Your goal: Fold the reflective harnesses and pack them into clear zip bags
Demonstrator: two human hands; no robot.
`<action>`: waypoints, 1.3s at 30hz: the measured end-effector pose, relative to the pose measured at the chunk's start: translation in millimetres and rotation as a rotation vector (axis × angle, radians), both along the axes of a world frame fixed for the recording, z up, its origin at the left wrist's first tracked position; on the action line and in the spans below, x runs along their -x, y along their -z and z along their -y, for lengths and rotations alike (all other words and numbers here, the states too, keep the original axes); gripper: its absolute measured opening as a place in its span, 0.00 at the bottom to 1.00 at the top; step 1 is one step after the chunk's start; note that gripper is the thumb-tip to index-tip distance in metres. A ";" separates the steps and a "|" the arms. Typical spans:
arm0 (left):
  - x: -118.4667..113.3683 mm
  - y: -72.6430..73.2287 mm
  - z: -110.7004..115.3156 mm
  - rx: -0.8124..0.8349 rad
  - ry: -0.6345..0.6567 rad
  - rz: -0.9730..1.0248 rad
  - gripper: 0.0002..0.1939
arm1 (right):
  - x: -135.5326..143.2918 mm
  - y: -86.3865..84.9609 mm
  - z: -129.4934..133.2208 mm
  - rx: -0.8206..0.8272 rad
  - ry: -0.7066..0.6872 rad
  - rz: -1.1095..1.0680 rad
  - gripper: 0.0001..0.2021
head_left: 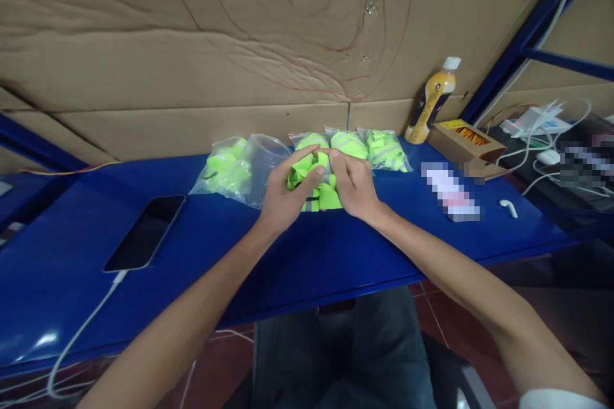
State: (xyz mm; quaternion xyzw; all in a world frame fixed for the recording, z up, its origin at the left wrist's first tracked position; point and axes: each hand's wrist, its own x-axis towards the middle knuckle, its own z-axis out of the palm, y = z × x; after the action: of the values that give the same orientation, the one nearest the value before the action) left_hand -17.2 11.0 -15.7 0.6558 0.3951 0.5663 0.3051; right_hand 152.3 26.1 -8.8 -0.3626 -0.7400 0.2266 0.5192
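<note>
A bunched neon yellow-green reflective vest with grey strips is between my two hands, just above the blue table. My left hand grips its left side, thumb across the front. On the right side, my right hand is closed on the cloth, its fingers bent and partly hidden. Behind my left hand lies a clear plastic bag, beside a bag of neon cloth. Past my hands, along the cardboard, sit more bagged vests, partly covered by my fingers.
The blue table meets a cardboard wall. A phone on a white cable lies left. To the right are a drink bottle, an open cardboard box, a blurred packet, a white earbud and tangled cables.
</note>
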 end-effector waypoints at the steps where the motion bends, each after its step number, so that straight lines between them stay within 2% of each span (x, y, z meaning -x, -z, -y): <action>1: 0.2 -0.3 -0.7 -0.027 0.006 -0.017 0.24 | -1.1 0.2 -1.3 -0.042 -0.005 0.057 0.33; 3: 0.2 -0.2 -1.8 -0.053 -0.006 -0.025 0.22 | -3.3 0.8 -3.2 -0.067 -0.019 0.156 0.35; 5: 0.4 -0.1 -2.4 -0.042 -0.035 -0.001 0.17 | -5.5 0.7 -4.0 -0.019 -0.019 0.214 0.37; 9: 4.6 -3.9 -4.1 -0.029 -0.071 0.008 0.13 | -8.7 -4.4 -2.9 0.084 -0.108 0.210 0.44; 13: 9.5 -6.9 -6.1 -0.082 -0.100 -0.032 0.12 | -6.4 -6.6 -2.9 0.043 -0.212 0.169 0.38; 15: 9.3 -7.5 -4.3 -0.102 -0.103 -0.038 0.11 | -3.0 -3.1 -4.0 -0.009 -0.212 0.129 0.36; 18: 6.4 -9.5 1.9 -0.134 -0.085 -0.079 0.09 | 1.4 4.1 -5.1 0.002 -0.188 0.107 0.39; 21: 3.7 -8.7 5.6 -0.155 -0.036 -0.130 0.15 | 1.6 7.3 -5.3 0.007 -0.142 0.173 0.41; 25: 1.8 3.4 0.6 -0.098 0.013 -0.087 0.27 | -3.7 3.6 -5.4 -0.060 -0.061 0.378 0.34; 29: 1.7 13.1 -5.6 -0.032 0.028 -0.014 0.29 | -8.1 -2.2 -4.3 -0.095 -0.029 0.514 0.31; 32: 3.2 11.4 -6.0 -0.006 0.117 -0.007 0.25 | -9.2 -4.7 -3.3 -0.115 -0.068 0.502 0.31; 35: 6.3 6.9 -4.7 -0.020 0.211 0.039 0.28 | -9.7 -4.3 -5.0 -0.107 -0.108 0.429 0.30; 39: 12.5 3.5 -5.1 -0.073 0.283 -0.039 0.31 | -9.9 1.3 -10.4 -0.042 -0.159 0.356 0.41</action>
State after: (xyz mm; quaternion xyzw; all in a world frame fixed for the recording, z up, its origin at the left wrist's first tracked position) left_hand -29.7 16.1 -19.2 0.7265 0.2840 0.5187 0.3500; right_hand 162.2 36.4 -10.1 -0.3265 -0.8509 0.1838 0.3682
